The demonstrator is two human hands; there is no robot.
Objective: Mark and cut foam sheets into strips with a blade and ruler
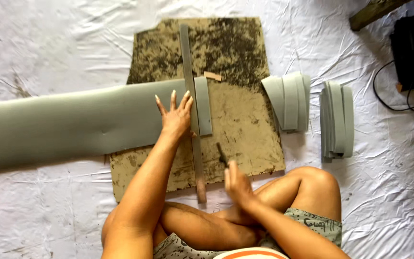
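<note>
The left hand (176, 117) lay open, fingers spread, pressing the long grey sheet (68, 124) and the metal ruler (192, 110) onto the scarred cutting board (245, 129). A cut grey strip (203, 105) lay just beside the ruler at three o'clock. The right hand (235, 184), blurred, was closed around a small dark knife (222, 154) at five o'clock of the left. Two stacks of strips (312, 110) lay at three o'clock on the white floor cloth (49, 48).

Floor workshop, white sheet (49, 48), scarred cutting board (245, 129), stacked grey strips (337, 120)
</note>
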